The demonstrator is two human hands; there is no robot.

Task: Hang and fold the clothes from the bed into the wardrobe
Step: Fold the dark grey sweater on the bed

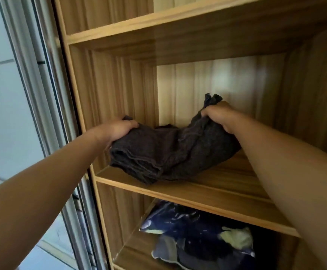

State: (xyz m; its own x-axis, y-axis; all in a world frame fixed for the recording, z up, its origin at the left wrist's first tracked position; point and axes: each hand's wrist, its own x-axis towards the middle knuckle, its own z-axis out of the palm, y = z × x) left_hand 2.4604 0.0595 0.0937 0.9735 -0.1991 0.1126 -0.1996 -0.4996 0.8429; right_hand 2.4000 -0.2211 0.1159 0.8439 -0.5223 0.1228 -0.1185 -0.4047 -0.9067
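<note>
A dark brown, coarse-knit folded garment (pixel 164 151) sags in the middle, its lower folds resting on the light wooden wardrobe shelf (pixel 213 193) towards the left side of the compartment. The left hand (pixel 117 131) grips its left end, fingers curled over the top; the right hand (pixel 220 115) clenches a raised bunch of fabric at the right end. On the shelf below lies what seems to be dark blue printed bedding (pixel 194 234), blurred. A grey sliding door frame (pixel 41 98) stands left.
</note>
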